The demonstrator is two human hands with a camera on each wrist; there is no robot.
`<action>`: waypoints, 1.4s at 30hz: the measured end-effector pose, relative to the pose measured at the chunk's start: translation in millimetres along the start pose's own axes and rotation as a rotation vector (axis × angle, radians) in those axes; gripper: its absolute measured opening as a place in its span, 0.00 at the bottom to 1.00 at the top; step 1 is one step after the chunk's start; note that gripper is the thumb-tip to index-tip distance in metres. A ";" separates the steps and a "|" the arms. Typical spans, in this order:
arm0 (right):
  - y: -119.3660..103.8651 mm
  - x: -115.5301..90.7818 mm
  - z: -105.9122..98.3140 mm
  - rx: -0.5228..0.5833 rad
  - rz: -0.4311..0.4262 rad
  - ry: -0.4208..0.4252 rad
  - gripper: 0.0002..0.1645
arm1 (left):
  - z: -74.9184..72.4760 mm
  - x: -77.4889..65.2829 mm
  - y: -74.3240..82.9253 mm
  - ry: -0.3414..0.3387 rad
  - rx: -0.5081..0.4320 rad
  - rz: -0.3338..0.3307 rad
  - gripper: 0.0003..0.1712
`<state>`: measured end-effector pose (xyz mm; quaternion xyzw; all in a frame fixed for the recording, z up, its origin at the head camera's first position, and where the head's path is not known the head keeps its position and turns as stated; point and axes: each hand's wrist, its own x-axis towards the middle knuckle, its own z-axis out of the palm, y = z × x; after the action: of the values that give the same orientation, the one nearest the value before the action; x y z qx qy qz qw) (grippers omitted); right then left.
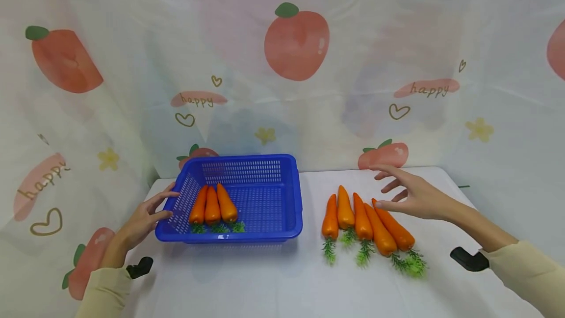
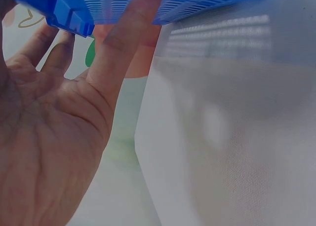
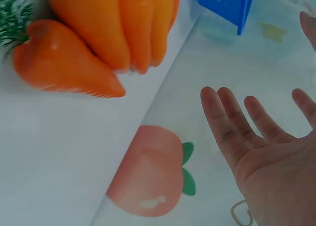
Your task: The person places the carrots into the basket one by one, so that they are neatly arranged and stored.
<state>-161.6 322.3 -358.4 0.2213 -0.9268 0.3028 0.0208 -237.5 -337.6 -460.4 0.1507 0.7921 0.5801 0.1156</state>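
Head view, basket: blue, openwork basket (image 1: pixel 238 236) stood on the left part of the white worktop (image 1: pixel 247 283).
Basket load: three carrots (image 1: pixel 213 208) lay side by side at its left, tips toward the back wall, greens toward the front.
Loose carrots: five carrots (image 1: pixel 363 225) lay on the worktop right of the basket, the two rightmost slanting, greens toward the near side.
Left hand: left hand (image 1: pixel 140 221) at the basket's left side, thumb and fingers spread.
Right hand: right hand (image 1: pixel 417 198) above the far end of the five carrots, digits apart, nothing held.
Backdrop: cloth (image 1: pixel 238 53) with printed fruit, hearts and "happy" lettering.
Left wrist view, thumb: thumb (image 2: pixel 122 37) extended against the basket; fingers reached toward its corner, tips partly hidden.
Right wrist view, palm: bare, two fingers close together, the others parted.
Carrots there: upper left, well apart from the fingers; one lay angled before the rest.
Basket there: only a corner showed, at the top edge.
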 end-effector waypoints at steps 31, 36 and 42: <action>75.9 -30.2 33.4 0.164 0.233 -0.115 0.40 | 0.0 1.1 -1.1 -0.006 0.011 -0.002 0.33; 88.9 -31.1 35.3 0.207 0.249 -0.212 0.40 | -1.0 1.7 -1.9 -0.006 0.015 0.000 0.32; 95.2 -30.4 33.3 0.260 0.271 -0.326 0.39 | -1.7 1.9 -2.1 -0.006 0.004 -0.003 0.32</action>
<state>-171.3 383.8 -443.4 0.1419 -0.8922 0.3801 -0.1984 -240.1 -339.0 -461.9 0.1517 0.7930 0.5780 0.1186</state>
